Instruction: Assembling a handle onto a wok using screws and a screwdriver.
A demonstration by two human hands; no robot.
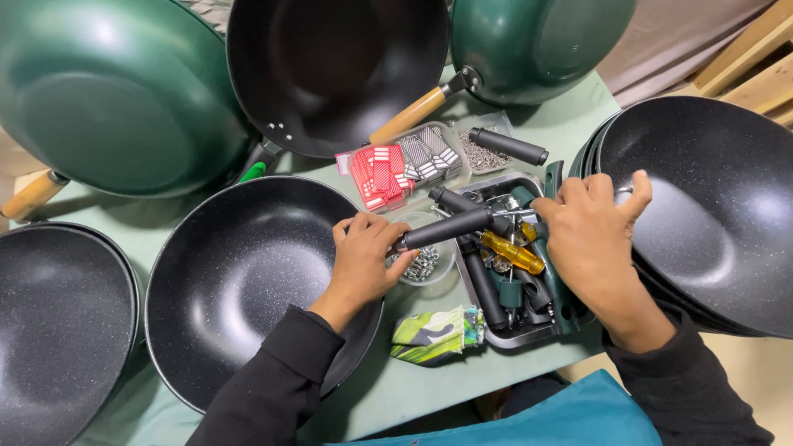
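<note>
The left hand (364,258) rested on the far right rim of a black wok (248,281) that lay on the green table (413,388). Its fingers were curled around one end of a black handle (446,228). The right hand (591,239) was at the other end of that handle, over a metal tray (529,330). Its fingers were bent, with the thumb sticking out toward a stack of black woks (719,206) on the right. What it pinched was too small to tell.

In the tray lay a yellow screwdriver (512,252) and more black handles, all mixed up. Just left of the tray, under the handle, sat a small clear cup of silver nuts (425,264). A green striped cloth (434,334) lay near the tray, on the near side. Farther back were clear boxes with red and grey bits (401,169). Big green woks (107,91) and another black one stood at the far side of the table.
</note>
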